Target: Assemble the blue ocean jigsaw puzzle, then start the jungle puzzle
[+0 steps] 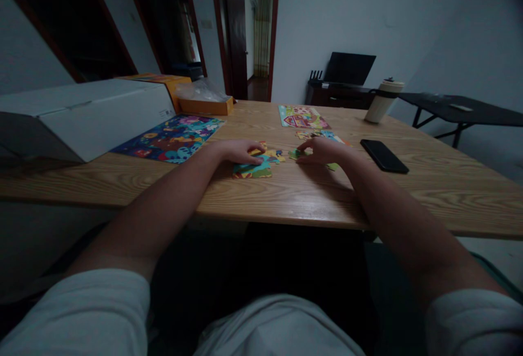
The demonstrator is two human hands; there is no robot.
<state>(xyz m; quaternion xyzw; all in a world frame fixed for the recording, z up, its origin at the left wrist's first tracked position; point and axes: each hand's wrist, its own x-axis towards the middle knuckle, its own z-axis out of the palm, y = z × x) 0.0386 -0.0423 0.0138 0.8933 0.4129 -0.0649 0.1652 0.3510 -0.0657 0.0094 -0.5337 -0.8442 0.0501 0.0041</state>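
Note:
A partly joined jigsaw puzzle [253,170] in turquoise, yellow and green lies flat near the table's front edge. My left hand [239,151] rests on its upper left part, thumb and fingers apart on the pieces. Just right of it, my right hand [322,150] pinches a green puzzle piece [293,154] between thumb and fingertips, low over the table. The piece is close to the puzzle's right edge; whether they touch I cannot tell. Loose puzzle pieces [304,134] lie beyond my right hand, which partly hides others.
A dark blue picture puzzle [171,137] lies left, beside a white box [90,113] and an orange tray [204,107] holding clear plastic. A pink farm picture [302,117] lies farther back. To the right are a black phone [384,156] and a cream tumbler [383,104].

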